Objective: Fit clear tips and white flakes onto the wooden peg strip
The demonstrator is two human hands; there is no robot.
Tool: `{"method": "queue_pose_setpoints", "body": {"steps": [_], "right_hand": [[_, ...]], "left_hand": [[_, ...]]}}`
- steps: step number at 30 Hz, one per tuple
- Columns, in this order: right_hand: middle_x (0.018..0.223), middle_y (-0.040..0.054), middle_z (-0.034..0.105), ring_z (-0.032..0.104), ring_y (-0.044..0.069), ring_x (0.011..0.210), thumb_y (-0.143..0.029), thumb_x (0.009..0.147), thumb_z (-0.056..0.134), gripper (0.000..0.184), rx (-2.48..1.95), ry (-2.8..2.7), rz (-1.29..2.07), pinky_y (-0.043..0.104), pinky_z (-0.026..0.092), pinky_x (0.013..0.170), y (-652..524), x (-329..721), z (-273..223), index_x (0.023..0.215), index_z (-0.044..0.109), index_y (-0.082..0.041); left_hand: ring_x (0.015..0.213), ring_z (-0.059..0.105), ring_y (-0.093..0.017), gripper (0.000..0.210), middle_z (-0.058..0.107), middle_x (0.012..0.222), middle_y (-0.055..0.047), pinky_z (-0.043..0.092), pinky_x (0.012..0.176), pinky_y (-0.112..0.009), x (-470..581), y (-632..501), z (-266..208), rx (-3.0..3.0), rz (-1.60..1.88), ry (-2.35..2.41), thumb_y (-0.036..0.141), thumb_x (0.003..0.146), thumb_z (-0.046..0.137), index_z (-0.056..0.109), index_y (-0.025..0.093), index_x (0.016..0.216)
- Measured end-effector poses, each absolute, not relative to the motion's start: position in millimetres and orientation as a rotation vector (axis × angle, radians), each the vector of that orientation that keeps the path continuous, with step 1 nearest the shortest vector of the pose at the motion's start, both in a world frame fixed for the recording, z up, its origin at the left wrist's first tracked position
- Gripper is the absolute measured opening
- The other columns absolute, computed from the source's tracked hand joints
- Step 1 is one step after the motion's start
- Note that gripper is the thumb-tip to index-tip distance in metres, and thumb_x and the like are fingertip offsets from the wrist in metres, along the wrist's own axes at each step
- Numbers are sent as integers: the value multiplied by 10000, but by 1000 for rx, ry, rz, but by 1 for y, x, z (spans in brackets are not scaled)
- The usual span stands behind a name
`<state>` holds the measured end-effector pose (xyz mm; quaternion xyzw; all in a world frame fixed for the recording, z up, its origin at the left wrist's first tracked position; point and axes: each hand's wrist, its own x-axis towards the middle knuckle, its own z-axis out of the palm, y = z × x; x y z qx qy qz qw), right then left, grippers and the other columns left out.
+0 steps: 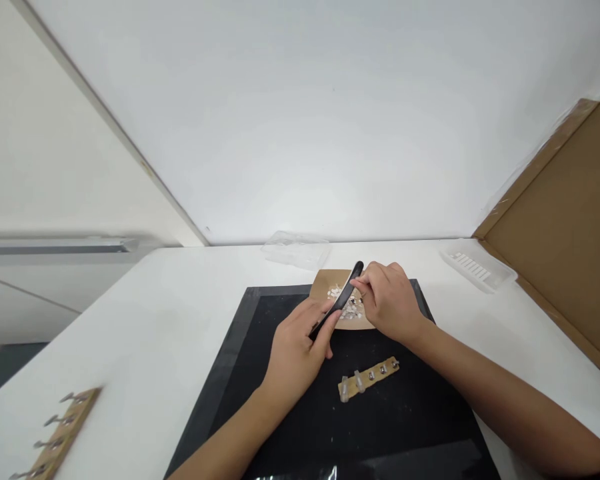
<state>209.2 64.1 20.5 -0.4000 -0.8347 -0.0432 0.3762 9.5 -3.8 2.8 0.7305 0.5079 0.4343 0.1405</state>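
My left hand (300, 333) is closed around the lower part of a long, slightly curved black piece (347, 293), thumb along one side, fingers on the other. It slants up to the right. The fingertips of my right hand (387, 297) are pinched together against its edge near the top; anything small between them is hidden. Under and behind the hands lies a tan paper tray (325, 279) with many small white bits (351, 310) in it. Nearer to me, a short tan strip (375, 375) bears several small metal parts and two clear plastic pieces.
A black mat (290, 400) covers the middle of the white table (145, 320). A clear plastic bag (296, 250) lies at the back, a white slotted tray (477, 265) at the back right beside a cardboard panel (565, 220). At lower left is another tan strip (63, 437) with metal parts.
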Motion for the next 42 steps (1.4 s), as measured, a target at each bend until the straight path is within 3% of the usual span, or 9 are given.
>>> {"method": "queue_pose_setpoints", "body": {"steps": [5, 11, 21, 27, 32, 37, 42], "right_hand": [[787, 40, 635, 536, 209, 693, -295, 1138, 383, 321, -1038, -2185, -169, 367, 320, 733, 66, 207, 16, 851, 507, -220], [766, 29, 635, 542, 199, 707, -300, 1137, 392, 341, -956, -2314, -181, 362, 311, 768, 63, 198, 11, 830, 514, -211], [763, 25, 647, 535, 193, 685, -288, 1124, 408, 303, -991, -2294, -143, 357, 306, 765, 62, 199, 19, 848, 508, -216], [772, 26, 651, 539, 191, 691, -307, 1122, 403, 301, -934, -2322, -92, 357, 312, 764, 63, 201, 23, 852, 501, -219], [756, 15, 640, 520, 179, 652, -295, 1129, 392, 311, -976, -2267, -99, 359, 299, 744, 63, 201, 24, 842, 482, -217], [759, 8, 648, 528, 173, 667, -306, 1121, 421, 308, -915, -2322, -40, 349, 306, 765, 60, 200, 23, 829, 469, -220], [772, 17, 659, 530, 172, 666, -324, 1132, 403, 322, -933, -2332, -33, 351, 308, 769, 62, 199, 20, 834, 468, -219]], "left_hand": [[630, 660, -164, 261, 686, 613, 32, 537, 688, -281, 11, -4, 4, 2017, 1215, 1407, 305, 1053, 572, 779, 228, 1193], [681, 650, -184, 283, 638, 513, 40, 509, 710, -286, 15, -3, 0, 1935, 1221, 1489, 313, 1064, 550, 815, 231, 1124], [603, 605, -170, 266, 628, 488, 44, 499, 663, -289, 18, -7, -2, 1895, 1289, 1428, 321, 1047, 589, 833, 225, 998], [603, 599, -161, 437, 606, 491, 24, 515, 653, -280, 20, -10, 3, 1911, 1314, 1430, 327, 1045, 584, 730, 234, 644], [597, 587, -158, 428, 592, 504, 21, 502, 627, -275, 20, -10, 5, 1917, 1318, 1433, 320, 1045, 584, 723, 228, 651], [619, 591, -143, 548, 569, 515, 16, 513, 687, -265, 18, -8, 9, 1964, 1306, 1438, 288, 1047, 587, 616, 221, 504], [593, 578, -138, 429, 568, 494, 38, 486, 628, -245, 18, -7, 8, 1954, 1322, 1428, 260, 1046, 589, 707, 224, 634]]}}
